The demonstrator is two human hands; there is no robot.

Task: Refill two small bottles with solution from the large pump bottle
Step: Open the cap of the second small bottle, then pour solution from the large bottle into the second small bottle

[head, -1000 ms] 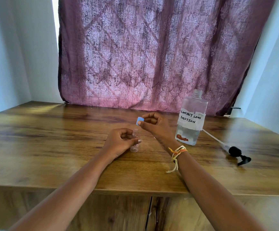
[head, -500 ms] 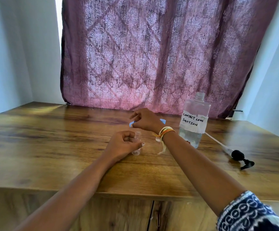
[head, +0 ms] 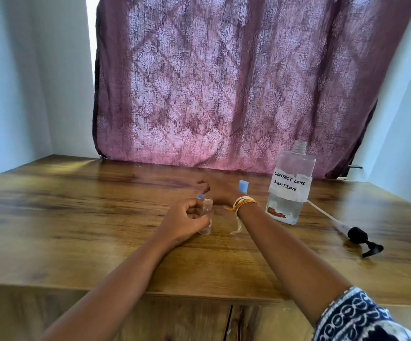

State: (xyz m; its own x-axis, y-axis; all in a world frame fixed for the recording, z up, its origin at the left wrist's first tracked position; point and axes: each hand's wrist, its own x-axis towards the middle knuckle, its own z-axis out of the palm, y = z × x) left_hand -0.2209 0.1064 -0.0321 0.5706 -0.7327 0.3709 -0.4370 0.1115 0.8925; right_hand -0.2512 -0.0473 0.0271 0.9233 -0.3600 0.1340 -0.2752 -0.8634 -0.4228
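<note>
My left hand (head: pixel 187 221) is closed around a small clear bottle (head: pixel 207 212), which stands upright and uncapped on the wooden table (head: pixel 76 217). My right hand (head: pixel 215 190) reaches forward just beyond it, low over the table, fingertips pinching a small blue cap (head: pixel 200 196). Behind my right wrist a second small bottle (head: pixel 243 187) shows only its blue cap. The large clear bottle (head: pixel 290 190), labelled "contact lens solution", stands open to the right, partly filled. Its black pump (head: pixel 358 236) with a white tube lies on the table further right.
A purple patterned curtain (head: pixel 236 82) hangs along the table's far edge. White walls close in on the left and right. The table's front edge runs just below my forearms.
My right hand has carried the blue cap from above the small bottle forward and down towards the table. The second capped bottle has come into sight. My left hand still holds its bottle.
</note>
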